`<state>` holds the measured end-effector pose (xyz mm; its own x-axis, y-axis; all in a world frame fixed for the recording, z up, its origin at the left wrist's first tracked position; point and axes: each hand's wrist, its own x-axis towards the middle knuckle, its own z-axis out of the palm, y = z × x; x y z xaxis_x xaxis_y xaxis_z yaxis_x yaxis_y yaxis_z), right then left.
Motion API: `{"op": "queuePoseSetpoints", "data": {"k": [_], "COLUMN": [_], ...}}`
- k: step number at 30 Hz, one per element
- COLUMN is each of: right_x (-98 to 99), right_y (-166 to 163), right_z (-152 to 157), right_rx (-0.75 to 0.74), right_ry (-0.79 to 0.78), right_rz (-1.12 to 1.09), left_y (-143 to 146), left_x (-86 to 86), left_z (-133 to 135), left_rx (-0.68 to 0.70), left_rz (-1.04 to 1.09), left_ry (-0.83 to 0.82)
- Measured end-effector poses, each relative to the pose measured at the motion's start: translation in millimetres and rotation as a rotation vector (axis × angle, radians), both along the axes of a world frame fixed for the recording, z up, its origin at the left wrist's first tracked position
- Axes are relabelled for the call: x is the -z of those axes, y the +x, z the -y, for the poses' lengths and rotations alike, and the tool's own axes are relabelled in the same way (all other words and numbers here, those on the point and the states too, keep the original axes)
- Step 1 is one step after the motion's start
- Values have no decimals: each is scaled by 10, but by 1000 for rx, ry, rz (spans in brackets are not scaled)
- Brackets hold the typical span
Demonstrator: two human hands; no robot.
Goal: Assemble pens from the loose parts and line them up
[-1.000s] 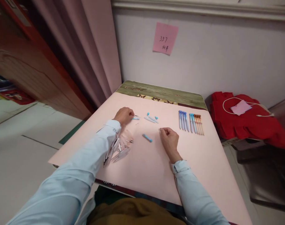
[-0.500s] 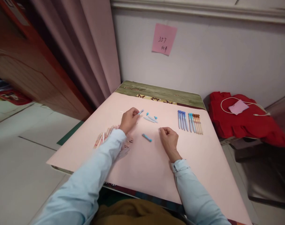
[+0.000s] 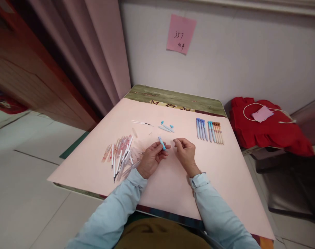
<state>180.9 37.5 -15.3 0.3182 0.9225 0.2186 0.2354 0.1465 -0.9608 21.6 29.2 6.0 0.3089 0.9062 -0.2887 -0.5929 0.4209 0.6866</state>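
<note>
My left hand (image 3: pixel 152 158) holds a short light-blue pen barrel (image 3: pixel 161 142) between thumb and fingers, tilted up over the pink table cover. To its right, my right hand (image 3: pixel 185 154) is closed in a pinch above the cover, apart from the barrel. Whatever may be between those fingertips is too small to make out. Just beyond the hands lie two pale-blue pen parts (image 3: pixel 164 129) and two small bright-blue pieces (image 3: pixel 171 126). Left of my left hand is a pile of clear pinkish pen barrels (image 3: pixel 124 141) and white refills (image 3: pixel 114 164).
Assembled pens stand in a row at the right: several purple-blue pens (image 3: pixel 202 129), a few blue pens (image 3: pixel 211 132) and brown-topped pens (image 3: pixel 219 133). Thin refills (image 3: pixel 141 122) lie at the far left. A red cloth-covered seat (image 3: pixel 271 129) adjoins the table's right side.
My left hand has come back toward me from beside the blue parts, uncovering the pile and the refills. The blue barrel lying between my hands is no longer seen on the table.
</note>
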Motion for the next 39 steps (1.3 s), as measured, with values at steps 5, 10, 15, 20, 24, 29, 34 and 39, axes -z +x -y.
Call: {"op": "queuePoseSetpoints", "data": {"k": [5,10,15,20,24,29,34,39], "right_x": [-31,-11,-1,-22,-33,-8,52,36], "right_y": [-90,-113,-53,-62,-105,-64,-35,-97], "right_z": [113,107,67,90,129,107,98,174], "right_rx": [-306,-367,-341,-335,-413,-312,-114,-233], "right_ry": [-40,-109,-134,-136,-151,-90,-84,-49], "right_rz": [-166,-322,-425,-440,-377,-342,11,571], "left_y": [10,9,24,34,9,-15,-15,-37], "left_x": [75,78,55,12,0,23,2,-11], "left_z": [73,93,112,109,92,137,211,256], "left_rx": [96,191,156,-46,-165,-31,181,370], "left_rz": [-13,-60,-62,-49,-44,105,165,213], "left_ry": [51,68,63,103,106,19,2,76]}}
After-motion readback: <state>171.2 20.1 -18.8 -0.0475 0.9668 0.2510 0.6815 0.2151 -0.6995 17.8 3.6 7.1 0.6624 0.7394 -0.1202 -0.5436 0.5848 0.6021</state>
